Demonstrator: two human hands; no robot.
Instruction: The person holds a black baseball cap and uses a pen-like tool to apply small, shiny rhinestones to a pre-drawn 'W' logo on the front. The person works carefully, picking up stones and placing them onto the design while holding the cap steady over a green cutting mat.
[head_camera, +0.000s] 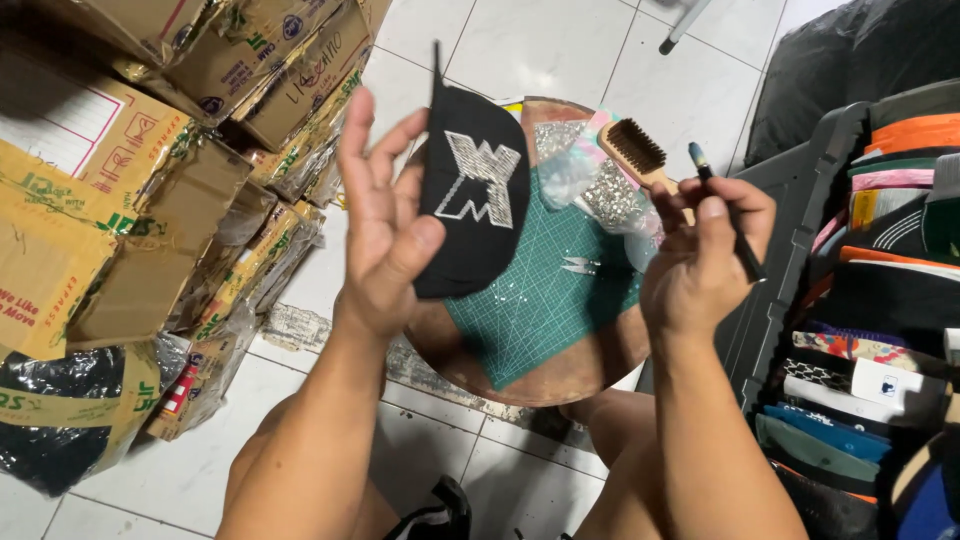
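Observation:
My left hand (385, 225) holds up a black cap (472, 195) by its lower edge, thumb pressed on the fabric. The cap's front carries a silver rhinestone emblem (480, 178). My right hand (705, 255) grips a thin dark pen-like tool (722, 210) together with a wooden-handled brush (640, 155), whose dark bristles point toward the cap. Both hands hover above a green cutting mat (545, 300) lying on a round wooden table (480, 365).
Small snips (580, 265) and clear bags of rhinestones (590, 175) lie on the mat. Taped cardboard boxes (150, 160) are piled at the left. A dark crate (790, 260) with stacked caps (880, 330) stands at the right. White floor tiles (560, 50) lie beyond.

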